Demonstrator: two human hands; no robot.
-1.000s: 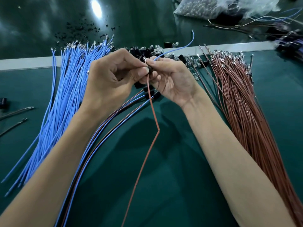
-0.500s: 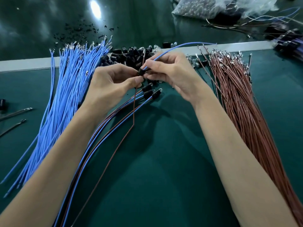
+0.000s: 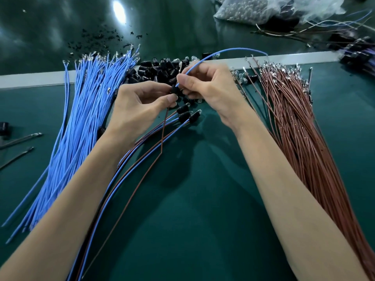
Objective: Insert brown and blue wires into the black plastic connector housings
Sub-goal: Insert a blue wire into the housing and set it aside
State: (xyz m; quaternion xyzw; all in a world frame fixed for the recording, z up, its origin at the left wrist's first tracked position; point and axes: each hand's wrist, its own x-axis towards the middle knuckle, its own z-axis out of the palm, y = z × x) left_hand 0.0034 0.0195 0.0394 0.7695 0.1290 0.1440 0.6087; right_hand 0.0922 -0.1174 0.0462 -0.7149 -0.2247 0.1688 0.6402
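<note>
- Two hands worked one housing (image 3: pixel 174 90). My left hand (image 3: pixel 140 106) held it with thumb and forefinger clamped, the brown wire (image 3: pixel 163 134) hanging below. My right hand (image 3: pixel 211 88) pinched the blue wire (image 3: pixel 223 51) at the housing's mouth.
- Risk, as I judged it: the blue terminal could go in skewed and buckle, or a loose pinch could let the housing twist.
- That wire's long arc could snag the pile (image 3: pixel 160 69) behind.
- Room: finished leads (image 3: pixel 184 115) lay just beneath, the blue bundle (image 3: pixel 89 110) left, the brown bundle (image 3: pixel 294 118) right, and bare mat (image 3: pixel 192 199) toward me.
</note>
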